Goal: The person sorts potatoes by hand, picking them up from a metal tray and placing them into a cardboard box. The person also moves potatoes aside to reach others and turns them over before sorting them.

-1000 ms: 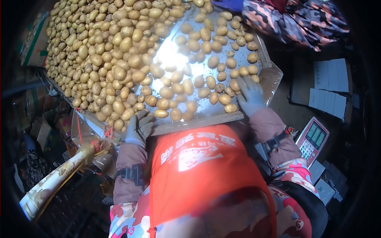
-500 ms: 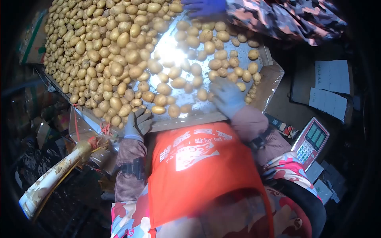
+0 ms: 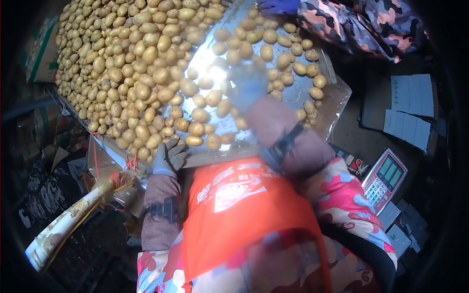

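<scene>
My left hand (image 3: 169, 156), in a grey glove, rests at the near rim of a metal tray (image 3: 220, 155), with its fingers apart and lying beside the lowest potatoes. Over the tray's middle my right hand (image 3: 249, 88), gloved too, is smeared by motion, so its fingers cannot be made out. Loose yellow potatoes (image 3: 213, 97) lie around it on the shiny tray floor. To the left rises a large heap of potatoes (image 3: 115, 75).
Across the tray is another person's purple-gloved hand (image 3: 277, 6) with a camouflage sleeve (image 3: 337, 22). A scale (image 3: 384, 180) stands at right, below papers (image 3: 411, 97). A white pole (image 3: 68, 222) juts out at lower left. Bright glare covers part of the tray.
My right hand has swept away from the near right rim, up and left over the tray. Several potatoes there have shifted. The other person's hand has moved right; my left hand stays put.
</scene>
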Demonstrator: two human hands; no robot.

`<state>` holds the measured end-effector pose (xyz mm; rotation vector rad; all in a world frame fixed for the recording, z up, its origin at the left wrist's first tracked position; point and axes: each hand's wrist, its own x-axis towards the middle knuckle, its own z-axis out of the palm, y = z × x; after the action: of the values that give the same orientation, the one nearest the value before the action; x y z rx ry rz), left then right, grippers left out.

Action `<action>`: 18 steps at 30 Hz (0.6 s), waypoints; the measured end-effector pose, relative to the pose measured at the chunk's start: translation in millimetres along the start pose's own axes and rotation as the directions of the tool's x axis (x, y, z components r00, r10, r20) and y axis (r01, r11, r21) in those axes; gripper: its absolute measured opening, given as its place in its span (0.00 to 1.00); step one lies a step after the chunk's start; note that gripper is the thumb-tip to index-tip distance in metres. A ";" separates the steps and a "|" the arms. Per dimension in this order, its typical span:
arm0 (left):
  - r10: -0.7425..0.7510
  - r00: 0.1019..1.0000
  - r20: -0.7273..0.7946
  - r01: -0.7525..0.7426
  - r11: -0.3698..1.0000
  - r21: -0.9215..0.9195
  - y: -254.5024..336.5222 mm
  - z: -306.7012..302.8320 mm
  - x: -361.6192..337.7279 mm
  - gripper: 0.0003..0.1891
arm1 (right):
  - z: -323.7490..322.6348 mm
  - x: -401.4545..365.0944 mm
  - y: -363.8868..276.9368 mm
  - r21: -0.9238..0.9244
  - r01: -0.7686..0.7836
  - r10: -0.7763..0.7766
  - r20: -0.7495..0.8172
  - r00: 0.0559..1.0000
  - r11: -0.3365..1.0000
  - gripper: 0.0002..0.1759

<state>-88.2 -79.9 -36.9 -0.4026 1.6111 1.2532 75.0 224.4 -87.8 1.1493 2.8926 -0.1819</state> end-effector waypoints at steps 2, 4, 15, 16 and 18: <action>-0.003 1.000 -0.007 0.003 1.000 -0.029 -3.9 -1.1 -1.2 0.35 | -18.1 -52.5 -16.2 0.142 0.158 -0.145 -0.099 0.985 0.977 0.36; -0.012 0.999 -0.030 0.012 1.000 -0.024 -4.2 0.9 -4.3 0.35 | 0.1 -97.7 -2.6 0.362 0.366 -0.364 -0.077 0.928 0.857 0.31; 0.001 1.000 0.029 0.001 0.998 -0.068 -7.3 -7.2 2.0 0.36 | -73.5 35.2 175.7 0.003 0.070 -0.067 0.315 0.947 0.998 0.27; -0.002 1.000 0.025 0.003 0.998 -0.065 -6.1 -5.7 0.1 0.36 | -71.7 42.3 170.4 -0.023 0.035 -0.022 0.413 0.910 0.999 0.28; -0.007 1.000 0.022 0.009 0.997 -0.072 -6.1 -4.6 3.0 0.37 | -59.0 55.2 177.1 0.035 -0.004 -0.011 0.424 0.906 0.999 0.29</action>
<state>-87.2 -85.5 -42.9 -0.4386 1.5483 1.3078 157.4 396.7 -50.5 0.9627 2.5136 -0.4268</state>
